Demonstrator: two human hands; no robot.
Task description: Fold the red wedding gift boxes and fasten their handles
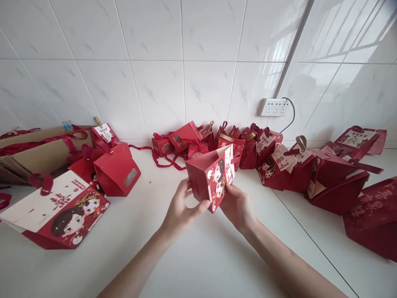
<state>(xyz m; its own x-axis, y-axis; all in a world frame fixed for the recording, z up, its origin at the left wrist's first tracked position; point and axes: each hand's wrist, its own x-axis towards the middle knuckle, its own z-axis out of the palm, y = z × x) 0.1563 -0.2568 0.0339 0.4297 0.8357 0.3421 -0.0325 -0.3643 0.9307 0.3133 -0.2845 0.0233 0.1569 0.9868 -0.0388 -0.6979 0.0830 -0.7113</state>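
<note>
Forearms stretch out over the near part of the white surface [198, 265], and both hands meet on one little red box [204, 176]. It's held tilted above the middle of the surface, a bit short of the back edge. The person's left hand [181, 207] is closed on it, thumb pressed by the lower corner and fingers wrapped round the plain side. The right hand [237, 205] grips the printed side with fingers curled under.

Risk-wise, it looks like thin card perched on a corner, so a hard thumb squeeze could probably dent a panel or crease the print. The top seems open too, so the flaps might splay or tear if tugged unevenly.

Looks-wise, it's deep red and tapered, with two cartoon faces and a white patch with red characters on one side. A row of similar boxes [248, 147] with ribbons sits along the back edge. A big flat bag [58, 211] lies toward the left edge.
</note>
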